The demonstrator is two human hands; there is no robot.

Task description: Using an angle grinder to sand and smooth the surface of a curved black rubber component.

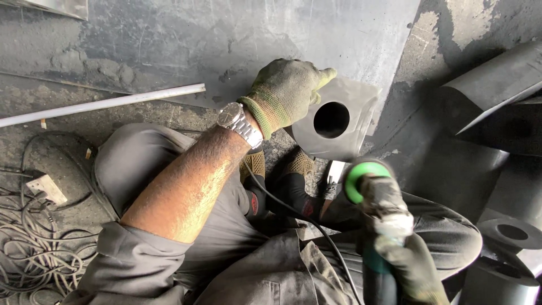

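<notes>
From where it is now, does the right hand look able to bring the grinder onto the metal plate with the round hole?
Probably yes: the right hand holds the grinder just below the metal plate, nothing between them; the left hand grips the plate's far edge.

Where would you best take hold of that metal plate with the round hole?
Probably by the upper left edge of the metal plate, coming from the left, as the left hand does. That edge is free, while the power tool sits at the lower edge.
</notes>
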